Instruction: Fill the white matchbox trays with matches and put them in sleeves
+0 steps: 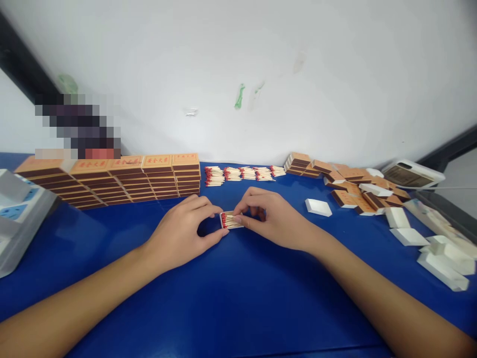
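Note:
A small white matchbox tray [233, 228] lies on the blue table between my hands, filled with red-tipped matches [228, 220]. My left hand [186, 224] steadies its left end, with the thumb at the near corner and the fingertips at the far one. From the other side, my right hand [275, 219] pinches at the matches over the tray's right part, thumb and fingers closed together. Just beyond the tray, several small piles of loose matches [233, 174] lie in a row along the wall.
Stacked matchboxes [145, 176] form a block at the back left, beside a power strip [18, 223]. At the right lie heaped matchbox sleeves [352, 188], a lone white tray [318, 207], more white trays [441, 268] and a phone-like object [413, 174]. A white wall [298, 114] stands behind.

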{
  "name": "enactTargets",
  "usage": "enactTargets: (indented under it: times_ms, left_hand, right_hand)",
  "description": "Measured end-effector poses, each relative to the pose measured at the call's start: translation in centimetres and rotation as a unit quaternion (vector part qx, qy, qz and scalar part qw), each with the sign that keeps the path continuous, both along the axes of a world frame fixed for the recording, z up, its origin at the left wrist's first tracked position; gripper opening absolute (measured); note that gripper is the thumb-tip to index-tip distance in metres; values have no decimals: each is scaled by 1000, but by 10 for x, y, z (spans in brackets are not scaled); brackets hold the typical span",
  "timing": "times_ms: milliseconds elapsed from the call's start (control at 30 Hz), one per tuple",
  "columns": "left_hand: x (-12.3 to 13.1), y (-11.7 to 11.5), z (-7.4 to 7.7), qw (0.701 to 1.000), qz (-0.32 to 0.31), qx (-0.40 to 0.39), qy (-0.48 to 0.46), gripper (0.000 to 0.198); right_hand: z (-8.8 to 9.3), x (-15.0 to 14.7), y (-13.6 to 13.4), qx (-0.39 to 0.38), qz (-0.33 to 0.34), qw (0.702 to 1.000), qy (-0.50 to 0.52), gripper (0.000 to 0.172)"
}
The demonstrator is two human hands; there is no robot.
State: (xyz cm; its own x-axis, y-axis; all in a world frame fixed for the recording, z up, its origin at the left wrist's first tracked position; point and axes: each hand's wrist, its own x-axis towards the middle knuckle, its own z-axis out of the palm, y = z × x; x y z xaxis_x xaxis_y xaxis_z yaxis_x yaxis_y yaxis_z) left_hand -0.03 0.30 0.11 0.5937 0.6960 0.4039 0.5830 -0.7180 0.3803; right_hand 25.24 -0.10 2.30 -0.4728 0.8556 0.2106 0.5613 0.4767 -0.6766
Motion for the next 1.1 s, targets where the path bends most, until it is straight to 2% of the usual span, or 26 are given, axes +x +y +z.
enactTargets:
  times_ms: [367, 933, 1000, 1100]
  left_hand:
    - [0, 1, -1, 1000, 2, 6, 2, 26]
    - [-1, 0, -1, 1000, 3, -3, 5, 25]
    - [-1, 0, -1, 1000, 2, -1, 5, 25]
    - [0, 0, 0, 1000, 2, 0, 6, 25]
  right_hand:
    - [-2, 1, -1, 75, 0, 996, -37, 16]
    - [-3, -2, 1, 88, -6, 995, -43, 13]
    - [-3, 7, 8, 115, -24, 992, -50, 9]
    - [-8, 35, 28, 173, -99, 975, -99, 8]
